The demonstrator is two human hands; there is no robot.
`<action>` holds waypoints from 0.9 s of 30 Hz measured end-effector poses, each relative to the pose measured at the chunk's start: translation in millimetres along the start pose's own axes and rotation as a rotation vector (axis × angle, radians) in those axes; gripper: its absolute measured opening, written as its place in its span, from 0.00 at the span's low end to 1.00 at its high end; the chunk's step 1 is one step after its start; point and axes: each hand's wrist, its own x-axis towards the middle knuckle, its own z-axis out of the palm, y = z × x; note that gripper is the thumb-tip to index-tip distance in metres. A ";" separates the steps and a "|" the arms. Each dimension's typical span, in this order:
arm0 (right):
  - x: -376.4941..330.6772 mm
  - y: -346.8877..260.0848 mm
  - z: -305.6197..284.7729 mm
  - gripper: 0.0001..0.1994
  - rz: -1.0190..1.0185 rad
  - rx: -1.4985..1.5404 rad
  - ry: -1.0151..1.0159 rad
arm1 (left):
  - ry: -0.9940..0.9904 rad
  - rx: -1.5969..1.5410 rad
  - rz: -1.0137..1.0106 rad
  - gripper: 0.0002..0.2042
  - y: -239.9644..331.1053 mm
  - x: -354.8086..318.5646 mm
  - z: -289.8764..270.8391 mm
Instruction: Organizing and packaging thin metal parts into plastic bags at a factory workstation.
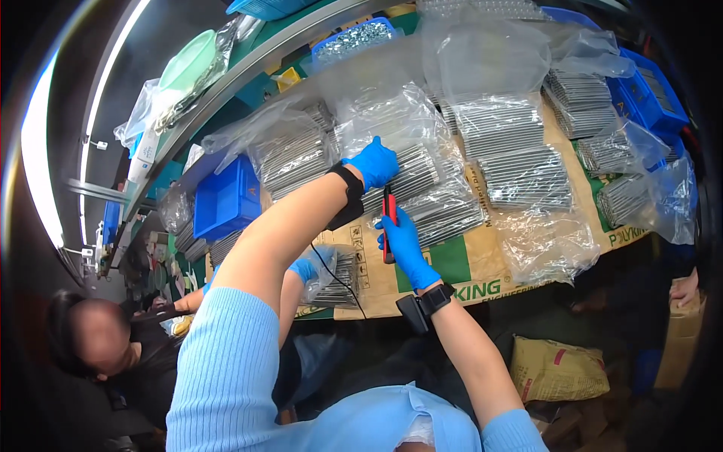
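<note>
Right hand (pixel 404 239) grips red tool (pixel 388 255); plastic (pixel 392 109) drapes rods (pixel 413 173); blue bin (pixel 220 224) leftward.

The left arm (pixel 260 230) stretches up and rightward from the lower left, its forearm bare. The left hand (pixel 373 162), blue-gloved, shows its back; most of its fingers are hidden. The right arm (pixel 474 346) slants up and leftward. The right hand (pixel 405 245), also blue-gloved, sits nearer the body, fingers curled in a firm grip.
</note>
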 end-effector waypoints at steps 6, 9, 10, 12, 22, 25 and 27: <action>2.0 6.3 25.1 0.18 -0.037 -0.065 0.064 | -0.030 -0.103 0.018 0.08 -10.8 -4.5 9.6; 26.6 35.1 13.1 0.18 -0.160 -0.270 0.163 | 0.042 -0.100 0.056 0.07 -11.6 5.3 -1.1; 32.8 43.1 14.9 0.18 -0.216 -0.368 0.189 | 0.107 -0.092 0.058 0.06 -19.5 2.3 -0.2; 21.4 28.6 33.7 0.19 -0.148 -0.282 0.173 | 0.093 -0.076 0.083 0.06 -72.9 -17.1 -10.3; -39.5 33.9 8.6 0.18 -0.597 -0.620 0.335 | 0.239 -0.499 -0.307 0.33 -67.0 -80.4 51.5; -39.7 41.0 -20.5 0.17 -0.180 -0.743 0.167 | 0.523 -0.970 -0.565 0.33 -27.6 -94.4 116.9; -32.5 41.3 -28.5 0.16 -0.194 -0.711 0.170 | 0.683 -1.173 -0.600 0.32 -22.7 -103.0 157.7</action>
